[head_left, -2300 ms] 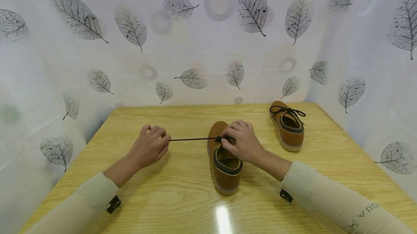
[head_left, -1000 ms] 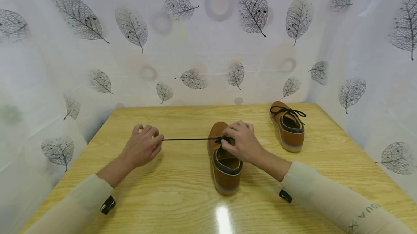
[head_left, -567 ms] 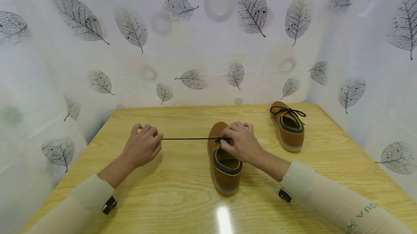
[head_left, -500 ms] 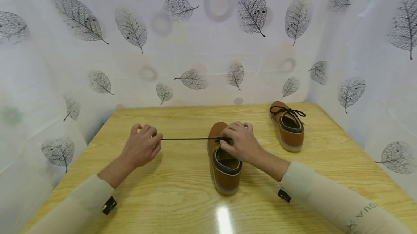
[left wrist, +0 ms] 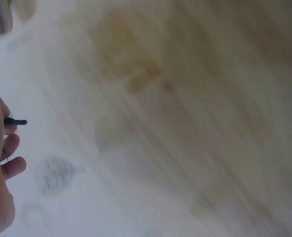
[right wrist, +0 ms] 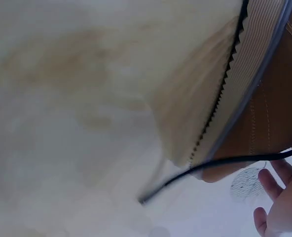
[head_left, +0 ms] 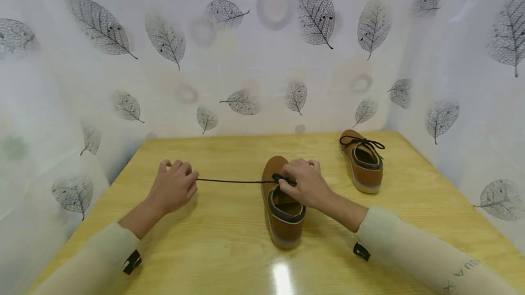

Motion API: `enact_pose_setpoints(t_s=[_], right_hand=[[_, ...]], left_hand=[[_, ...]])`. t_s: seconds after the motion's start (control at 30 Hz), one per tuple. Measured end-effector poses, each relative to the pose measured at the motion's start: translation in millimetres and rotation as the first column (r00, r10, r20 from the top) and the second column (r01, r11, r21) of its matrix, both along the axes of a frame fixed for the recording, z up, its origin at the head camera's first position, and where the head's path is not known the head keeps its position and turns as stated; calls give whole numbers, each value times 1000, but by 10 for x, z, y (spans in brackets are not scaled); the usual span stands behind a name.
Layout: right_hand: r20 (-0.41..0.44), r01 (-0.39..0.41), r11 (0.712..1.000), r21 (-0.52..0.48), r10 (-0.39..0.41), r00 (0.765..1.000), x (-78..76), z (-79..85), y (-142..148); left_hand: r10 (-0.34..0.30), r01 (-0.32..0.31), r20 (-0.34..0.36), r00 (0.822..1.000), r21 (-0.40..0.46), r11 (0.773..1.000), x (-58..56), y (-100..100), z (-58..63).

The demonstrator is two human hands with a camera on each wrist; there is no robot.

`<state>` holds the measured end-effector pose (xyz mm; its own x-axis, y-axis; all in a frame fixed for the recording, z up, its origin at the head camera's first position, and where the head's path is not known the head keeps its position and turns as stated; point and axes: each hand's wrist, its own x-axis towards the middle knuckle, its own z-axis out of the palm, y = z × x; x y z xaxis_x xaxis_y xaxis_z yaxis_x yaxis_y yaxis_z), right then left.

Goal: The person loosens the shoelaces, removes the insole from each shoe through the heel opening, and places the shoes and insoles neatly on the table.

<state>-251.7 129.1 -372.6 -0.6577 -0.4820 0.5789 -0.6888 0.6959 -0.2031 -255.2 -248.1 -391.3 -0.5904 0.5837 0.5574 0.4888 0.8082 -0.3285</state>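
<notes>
A brown leather shoe (head_left: 287, 229) stands upright mid-table, toe pointing away. My left hand (head_left: 174, 185), well left of it, pinches one end of its black shoelace (head_left: 229, 181), which runs nearly straight to the knot. In the left wrist view, a lace tip (left wrist: 18, 121) pokes out past the fingers. My right hand (head_left: 307, 183) is over the shoe's tongue, its thumb and fingers curled on the lace at the knot; the exact grip is hidden. A free lace end (right wrist: 225, 160) hangs across the shoe's side (right wrist: 264, 118) in the right wrist view.
A matching brown shoe (head_left: 366, 174), its black lace tied in a bow, stands at the back right of the wooden table (head_left: 221, 258). White curtains (head_left: 254, 58) with a leaf print enclose the table at the back and sides.
My left hand has drawn the lace farther left, so a longer stretch shows between it and the shoe. Lately the lace sags slightly. My right hand stays at the knot.
</notes>
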Motion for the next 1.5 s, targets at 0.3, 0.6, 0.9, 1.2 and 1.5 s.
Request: enact_pose_setpoints(t_s=[0.3,0.6,0.9,1.2,1.5], right_hand=[[74,0,1000,22,-1,997,21,2,25],[96,-74,997,5,73,993,8,5,159],[67,-115,993,31,113,991,5,8,243],[-90,-68,988,138,81,993,-29,1,414],[-173,28,983,182,4,985,-138,19,742]], left_hand=[[175,-148,261,949,-122,981,96,134,-25],[164,-132,295,941,-126,983,122,189,-21],[188,-157,306,933,-123,980,128,196,-29],[198,-170,304,932,-115,979,131,167,-39],[200,-176,295,935,-106,979,132,143,-37]])
